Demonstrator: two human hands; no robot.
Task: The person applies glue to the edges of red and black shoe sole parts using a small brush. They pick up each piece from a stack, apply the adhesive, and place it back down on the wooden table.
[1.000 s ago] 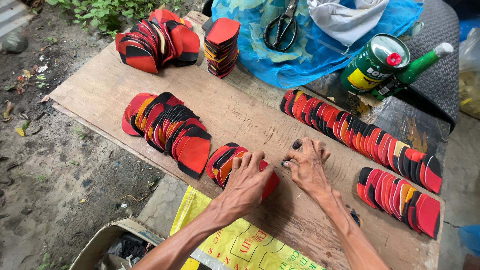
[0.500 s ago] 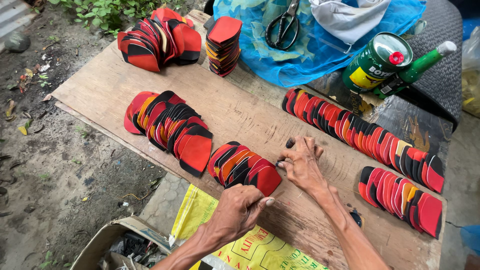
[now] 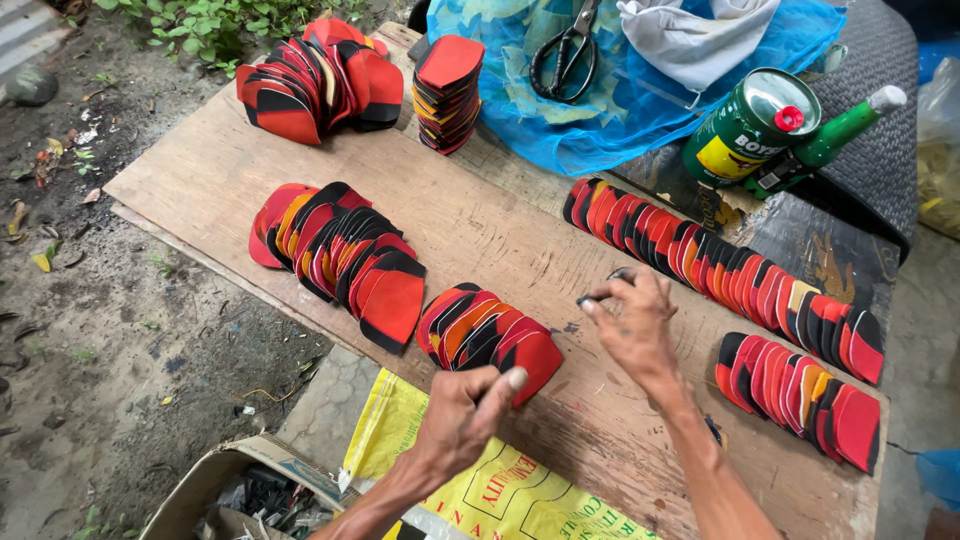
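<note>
A short fanned row of red, black and orange cut pieces [image 3: 480, 335] lies on the plywood board [image 3: 200, 180]. My left hand [image 3: 465, 415] hovers just in front of that row, fingers curled shut and thumb raised near its last red piece. My right hand [image 3: 635, 325] is over the board to the right of the row. Its fingertips pinch a small dark piece [image 3: 605, 288].
More fanned rows lie at left [image 3: 340, 250], right [image 3: 720, 260] and near right [image 3: 800, 390]. At the back are a stack [image 3: 450, 90] and a pile [image 3: 310, 80]. Scissors [image 3: 565, 45] lie on blue netting [image 3: 650, 110]. A green can [image 3: 750, 125], a bottle [image 3: 835, 135], a yellow sack [image 3: 500, 490] and a cardboard box [image 3: 230, 485] are nearby.
My left hand has lifted off the short row and drawn back toward me, curling shut. My right hand has stayed in place, working its fingertips on the small dark piece.
</note>
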